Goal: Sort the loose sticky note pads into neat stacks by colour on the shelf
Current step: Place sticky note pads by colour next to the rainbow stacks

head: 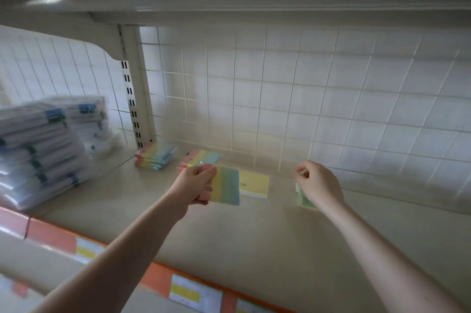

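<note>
Left hand (196,182): a striped pad (225,186) is gripped at its pink end, thumb on top, and is held above the shelf (229,236).
Right hand (314,184): the fingers are curled and a green pad (303,198) seems to be held under them; most of this pad is hidden by the hand.
Yellow pad (254,185): it is laid flat on the shelf between the two hands, near the grid wall (305,98), and partly covered by the striped pad.
Striped stacks: one stack (155,156) is placed beside the slotted post (131,103); a second stack (201,157) is seen just behind the left hand.
Writing: small dark print is seen on the striped pad, too small to be read; the price labels (195,292) on the orange shelf edge are blurred.
Wrapped packs (38,149): they are piled at the left and cut off by the picture edge; their contents cannot be told.
</note>
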The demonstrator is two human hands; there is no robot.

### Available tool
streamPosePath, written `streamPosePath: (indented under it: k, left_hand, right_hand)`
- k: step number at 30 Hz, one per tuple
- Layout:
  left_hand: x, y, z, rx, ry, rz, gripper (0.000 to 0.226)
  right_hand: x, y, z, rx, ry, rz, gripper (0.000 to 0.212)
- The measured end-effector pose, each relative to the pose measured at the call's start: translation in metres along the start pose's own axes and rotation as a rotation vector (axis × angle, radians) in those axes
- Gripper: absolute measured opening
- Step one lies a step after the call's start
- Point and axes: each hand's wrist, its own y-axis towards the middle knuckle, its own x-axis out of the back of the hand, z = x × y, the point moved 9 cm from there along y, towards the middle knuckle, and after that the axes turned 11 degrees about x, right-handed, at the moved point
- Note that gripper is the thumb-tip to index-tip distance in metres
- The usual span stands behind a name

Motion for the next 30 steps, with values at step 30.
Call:
streamPosePath:
  k: [30]
  left_hand:
    - [0.184,0.157,-0.032,-0.046,0.05,-0.046,0.016]
  right_hand:
    - [-0.096,0.047,0.134,-0.124,-0.116,-0.064,0.019]
